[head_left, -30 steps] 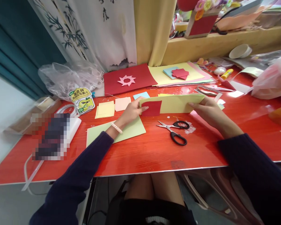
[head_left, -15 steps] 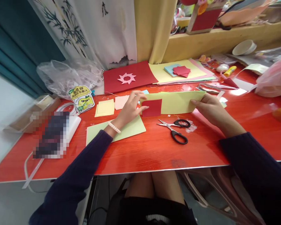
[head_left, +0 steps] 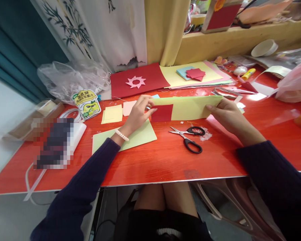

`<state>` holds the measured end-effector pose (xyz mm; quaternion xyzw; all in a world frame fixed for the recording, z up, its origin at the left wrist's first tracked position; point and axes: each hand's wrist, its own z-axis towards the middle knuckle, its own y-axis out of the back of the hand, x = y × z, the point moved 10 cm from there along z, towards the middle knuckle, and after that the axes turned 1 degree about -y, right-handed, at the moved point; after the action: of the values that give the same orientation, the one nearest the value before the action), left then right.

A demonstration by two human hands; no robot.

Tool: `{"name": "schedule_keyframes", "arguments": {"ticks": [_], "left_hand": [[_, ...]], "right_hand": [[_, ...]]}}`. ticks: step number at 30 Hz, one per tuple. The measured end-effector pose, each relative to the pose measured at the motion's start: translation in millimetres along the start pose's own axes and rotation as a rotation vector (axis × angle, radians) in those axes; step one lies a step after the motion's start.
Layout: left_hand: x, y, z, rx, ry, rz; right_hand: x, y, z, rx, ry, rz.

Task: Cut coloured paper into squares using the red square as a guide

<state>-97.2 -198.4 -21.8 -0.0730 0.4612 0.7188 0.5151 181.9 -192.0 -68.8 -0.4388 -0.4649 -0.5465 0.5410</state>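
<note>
A long strip of yellow-green paper is held up between my hands, just above the table. My left hand pinches its left end together with a small red paper square, which lies against the front of the strip. At the other end, my right hand grips the strip with the thumb in front and the fingers behind. Open scissors with black handles lie on the table below the strip. Under my left wrist rests a light green sheet.
Small yellow squares lie left of my hand. Behind are a red sheet bearing a pink paper star ring, and stacked coloured sheets. A snack pouch stands at left; a pink plastic bag sits at right.
The strip has tilted slightly, showing more of its top edge. Both hands keep their grip and have hardly moved; the view has shifted a little.
</note>
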Motion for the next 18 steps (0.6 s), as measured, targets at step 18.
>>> {"name": "schedule_keyframes", "arguments": {"ticks": [18], "left_hand": [[21,-12.2,-4,0.098,0.236,-0.221]], "right_hand": [[3,-4,-4,0.021,-0.025,-0.017]]}}
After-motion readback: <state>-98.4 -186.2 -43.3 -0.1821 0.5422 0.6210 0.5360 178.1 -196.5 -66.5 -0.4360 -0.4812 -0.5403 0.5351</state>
